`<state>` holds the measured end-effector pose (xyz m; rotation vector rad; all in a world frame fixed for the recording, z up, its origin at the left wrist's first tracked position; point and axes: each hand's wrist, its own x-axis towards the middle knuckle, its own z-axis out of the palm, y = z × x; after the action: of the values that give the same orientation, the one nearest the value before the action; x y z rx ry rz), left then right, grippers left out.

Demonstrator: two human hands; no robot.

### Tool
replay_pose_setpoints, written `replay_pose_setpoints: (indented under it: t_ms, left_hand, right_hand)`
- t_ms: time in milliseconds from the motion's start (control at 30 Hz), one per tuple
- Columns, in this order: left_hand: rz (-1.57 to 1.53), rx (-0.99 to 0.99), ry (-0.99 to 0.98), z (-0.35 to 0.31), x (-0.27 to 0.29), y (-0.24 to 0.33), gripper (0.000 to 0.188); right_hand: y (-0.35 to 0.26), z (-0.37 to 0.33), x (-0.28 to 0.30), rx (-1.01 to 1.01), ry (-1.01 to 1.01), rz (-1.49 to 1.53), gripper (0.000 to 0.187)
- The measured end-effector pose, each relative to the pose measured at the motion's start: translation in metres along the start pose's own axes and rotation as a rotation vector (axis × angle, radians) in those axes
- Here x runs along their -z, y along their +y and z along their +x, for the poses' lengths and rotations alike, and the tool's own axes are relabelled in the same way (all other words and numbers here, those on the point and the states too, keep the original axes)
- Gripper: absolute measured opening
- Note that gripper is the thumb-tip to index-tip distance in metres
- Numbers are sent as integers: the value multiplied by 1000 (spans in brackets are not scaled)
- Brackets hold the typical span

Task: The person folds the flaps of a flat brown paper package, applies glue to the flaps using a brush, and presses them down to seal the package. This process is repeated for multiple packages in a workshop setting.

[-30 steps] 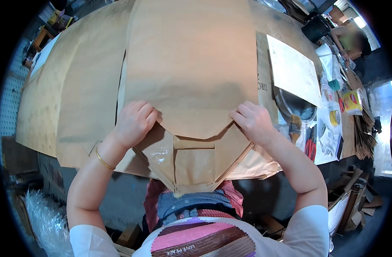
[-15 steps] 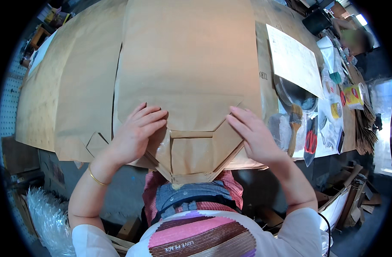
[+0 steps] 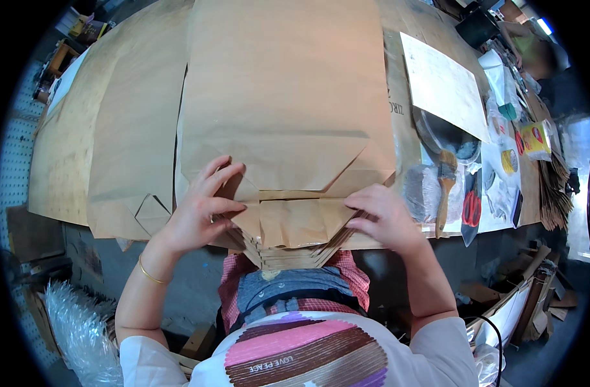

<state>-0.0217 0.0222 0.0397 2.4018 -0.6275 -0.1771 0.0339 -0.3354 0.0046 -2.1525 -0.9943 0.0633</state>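
Note:
A large brown kraft paper bag point(image 3: 285, 84) lies flat on top of a stack at the table's near edge. Its bottom end has folded flaps, and the near flap point(image 3: 294, 220) stands partly raised. At the flap's left end is my left hand point(image 3: 203, 205), its fingers spread and their tips close to the paper. My right hand point(image 3: 384, 216) pinches the flap's right end between fingers and thumb. Below the raised flap, the layered ends of more paper bags point(image 3: 292, 258) overhang the table edge toward my lap.
More kraft paper point(image 3: 137, 129) lies left of the stack. To the right are a white board point(image 3: 443, 84) over a round basin point(image 3: 430, 132), a brush point(image 3: 446, 184), red-handled scissors point(image 3: 471, 209) and a yellow tub point(image 3: 535, 140). A person point(image 3: 533, 55) is at the far right.
The near flap has tilted up and away from me, showing more layered bag ends underneath. My right hand has come down and inward to the flap's end; my left fingers have spread.

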Motion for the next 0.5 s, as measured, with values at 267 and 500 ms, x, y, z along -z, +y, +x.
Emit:
replay_pose_setpoints:
  t_ms: [267,500]
  left_hand:
    - [-268,108,118,16,5,-4,16]
    - [-514,388,279,32,0,-6,14]
  right_hand:
    - [-5,22,20,10,-28,97,25]
    - [-6,40,-7,-325,229,247,16]
